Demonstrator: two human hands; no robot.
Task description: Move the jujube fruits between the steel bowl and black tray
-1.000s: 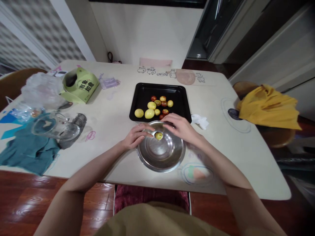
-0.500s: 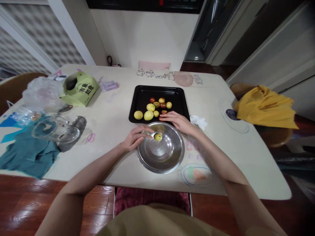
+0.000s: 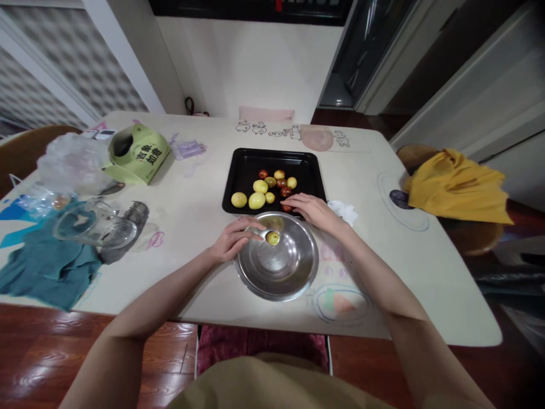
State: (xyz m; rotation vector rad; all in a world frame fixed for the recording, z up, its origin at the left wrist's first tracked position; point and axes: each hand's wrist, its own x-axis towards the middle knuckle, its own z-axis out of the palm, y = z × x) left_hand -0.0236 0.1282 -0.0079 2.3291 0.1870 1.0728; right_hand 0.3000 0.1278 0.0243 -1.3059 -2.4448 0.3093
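Note:
A shiny steel bowl sits near the table's front edge, with one small yellow-green jujube inside. My left hand rests over the bowl's left rim, fingers stretched apart close to that fruit. Behind the bowl lies a black baking tray with several round fruits. Some are red-brown jujubes; others are larger yellow fruits. Over the tray's front right corner reaches my right hand, fingers extended, their tips at a red-brown jujube. Its underside and the thumb are hidden.
On the left stand a green paper carton, a clear plastic bag, a glass jug lying on its side and a teal cloth. A crumpled tissue lies right of the tray. Yellow fabric hangs over a chair.
My right hand's fingertips have shifted slightly right. The red-brown jujubes near them show more fully and sit a little differently. My left hand and the fruit in the bowl look the same.

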